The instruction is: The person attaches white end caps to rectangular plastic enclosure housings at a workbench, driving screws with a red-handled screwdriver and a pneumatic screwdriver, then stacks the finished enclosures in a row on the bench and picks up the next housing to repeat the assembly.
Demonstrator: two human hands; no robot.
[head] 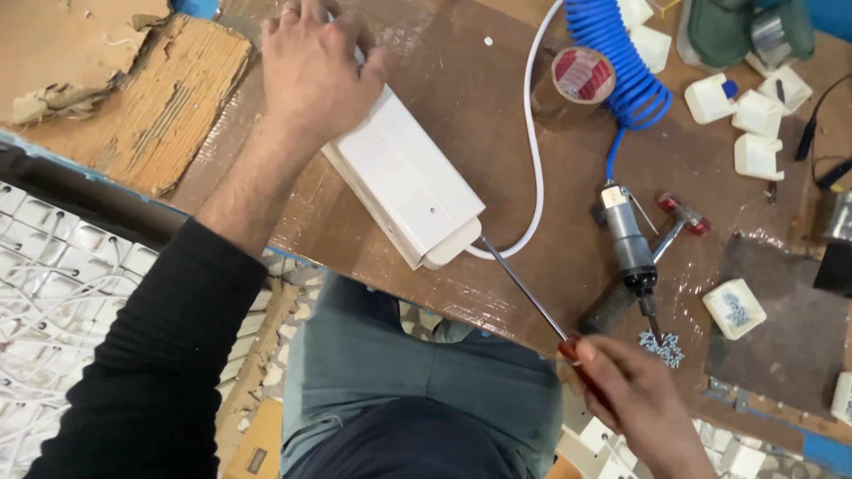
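1. Pressing down on the far end of a white plastic housing (404,182) with the left hand (312,66), fingers spread over it, palm flat.
2. Lying slantwise on the brown surface (497,115), the housing, its near end close to the edge.
3. Gripping a red-handled screwdriver (532,297) in the right hand (635,399), fist clenched around the handle, tip touching the housing's near end.
4. Trailing from that end, a white cable (531,133).
5. Resting nearby: a pneumatic driver (628,244) on a blue coiled hose (621,62), a tape roll (581,75), loose screws (664,348).
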